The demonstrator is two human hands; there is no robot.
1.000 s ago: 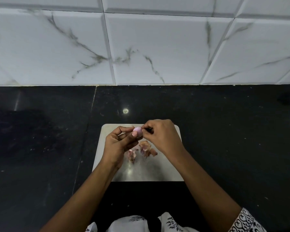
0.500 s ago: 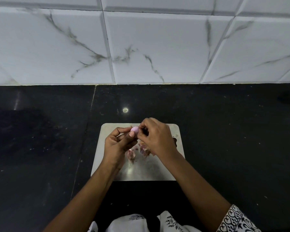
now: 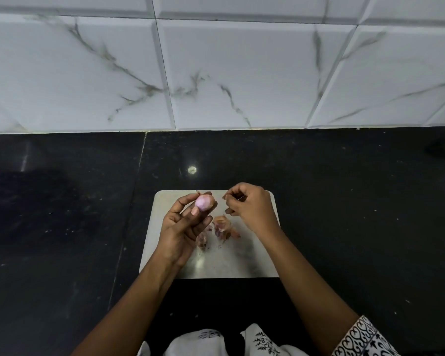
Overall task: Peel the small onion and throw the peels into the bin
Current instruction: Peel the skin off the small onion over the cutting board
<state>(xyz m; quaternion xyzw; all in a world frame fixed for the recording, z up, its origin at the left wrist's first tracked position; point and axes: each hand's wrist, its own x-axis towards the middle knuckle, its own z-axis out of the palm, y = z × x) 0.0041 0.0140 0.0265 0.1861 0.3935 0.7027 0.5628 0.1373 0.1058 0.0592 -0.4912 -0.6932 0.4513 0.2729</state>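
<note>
- Over the far half of the pale board, your two hands are raised a little apart from each other, with a gap between them.
- Your left hand is turned palm up. Its thumb and fingertips pinch the small onion, which sits at the top of that hand, above the board's far edge.
- The onion shows smooth pink flesh on the side facing you. A small scrap of dry skin sticks out at its far end.
- Your right hand is just to the right of the onion and does not touch it. Its fingers are curled inward, and the thumb and forefinger are pressed together on a sliver of peel, reddish and very small.
- The loose peels lie on the board between your wrists, below the onion and nearer to you. One more piece lies close beside your left palm.
- The board lies flat on the black desk, its near edge just ahead of your lap.
- A white tiled wall with grey veins rises behind the desk.
- A patterned sleeve covers your right forearm near the elbow. Your left forearm is bare.
</note>
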